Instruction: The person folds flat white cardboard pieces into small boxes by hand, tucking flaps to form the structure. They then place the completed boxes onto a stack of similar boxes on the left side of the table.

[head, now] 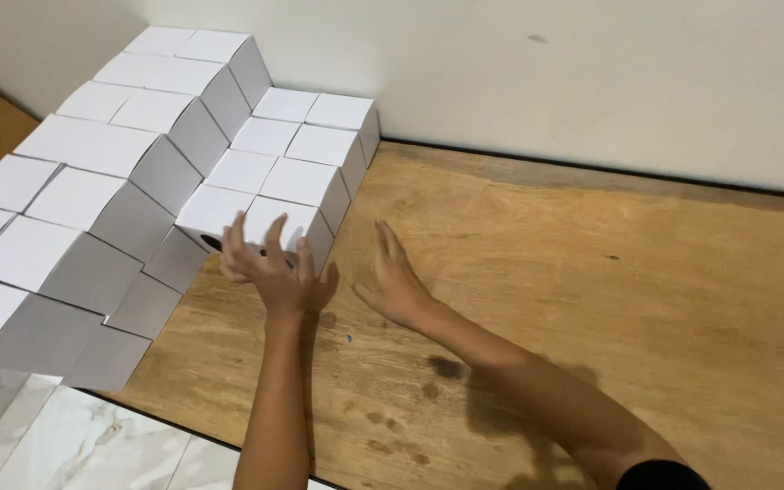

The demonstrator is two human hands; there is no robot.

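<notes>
Many plain white cardboard boxes (102, 163) are stacked in stepped rows against the wall at the left, on a wooden board (592, 299). The nearest low box (274, 218) stands at the front of the lower row. My left hand (267, 268) is spread with fingers apart and rests against the front of that box. Just to the right of the box, my right hand (396, 277) hovers flat over the wood, fingers extended, holding nothing. It does not touch the box.
A white wall (592, 73) runs along the back of the board. Pale marble-patterned tiles (93, 445) lie at the lower left, below the board's edge. A dark stain (446, 367) marks the wood near my right forearm.
</notes>
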